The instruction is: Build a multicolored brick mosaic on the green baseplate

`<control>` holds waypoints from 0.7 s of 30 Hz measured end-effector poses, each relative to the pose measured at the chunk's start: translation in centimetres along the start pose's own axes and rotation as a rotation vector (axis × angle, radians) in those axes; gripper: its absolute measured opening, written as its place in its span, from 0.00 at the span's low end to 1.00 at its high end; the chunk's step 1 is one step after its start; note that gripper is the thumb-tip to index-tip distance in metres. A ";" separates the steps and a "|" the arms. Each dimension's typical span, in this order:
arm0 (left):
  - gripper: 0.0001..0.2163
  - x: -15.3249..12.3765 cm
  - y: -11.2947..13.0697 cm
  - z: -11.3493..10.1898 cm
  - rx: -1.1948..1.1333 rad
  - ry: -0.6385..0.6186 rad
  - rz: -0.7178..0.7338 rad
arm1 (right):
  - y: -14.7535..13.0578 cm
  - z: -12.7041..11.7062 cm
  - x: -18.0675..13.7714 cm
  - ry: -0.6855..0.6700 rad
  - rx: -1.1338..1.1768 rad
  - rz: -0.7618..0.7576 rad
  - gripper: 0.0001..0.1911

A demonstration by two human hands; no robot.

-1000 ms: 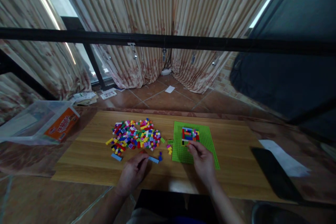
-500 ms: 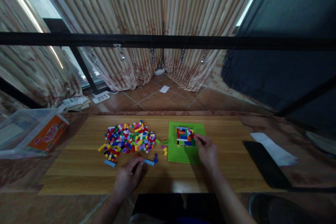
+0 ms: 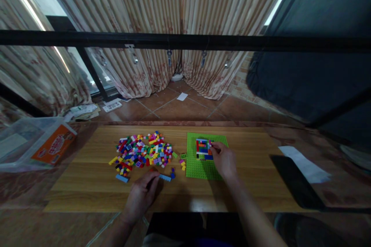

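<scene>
Flanking brick build [image 3: 204,151]: right grip [image 3: 225,160], three o'clock; left grip [image 3: 141,192], eight | Clamping unclear for both | Likely light, stiff: pinch sides

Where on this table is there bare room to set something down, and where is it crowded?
Bare wood shows on the table between the green baseplate and the black flat object, and left of the brick pile. It is crowded between pile and baseplate, with loose bricks, and around the right hand at the brick build.
</scene>
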State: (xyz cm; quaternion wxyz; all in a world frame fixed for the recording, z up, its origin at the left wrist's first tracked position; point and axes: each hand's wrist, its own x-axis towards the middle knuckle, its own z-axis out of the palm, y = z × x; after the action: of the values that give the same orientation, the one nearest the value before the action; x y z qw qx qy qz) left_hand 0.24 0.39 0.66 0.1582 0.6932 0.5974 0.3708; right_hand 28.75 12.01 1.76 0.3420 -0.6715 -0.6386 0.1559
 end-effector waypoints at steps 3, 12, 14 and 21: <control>0.08 0.0 0.1 0.0 -0.005 0.005 -0.008 | 0.0 -0.1 0.3 0.002 -0.022 0.008 0.12; 0.07 -0.2 0.0 0.1 -0.008 -0.010 -0.009 | 0.5 -0.1 0.3 0.034 0.077 0.050 0.14; 0.06 -0.3 -0.1 0.2 -0.003 -0.009 -0.011 | 0.6 0.0 0.4 0.032 0.115 0.066 0.15; 0.06 -0.6 -0.7 0.4 0.018 -0.014 0.002 | 1.2 0.3 0.9 0.024 0.278 0.146 0.17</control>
State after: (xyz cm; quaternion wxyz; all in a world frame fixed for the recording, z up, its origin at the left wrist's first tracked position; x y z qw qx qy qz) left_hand 0.03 0.07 -0.31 0.1557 0.6977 0.5989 0.3608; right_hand 29.57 13.06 0.93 0.4270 -0.6641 -0.5564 0.2590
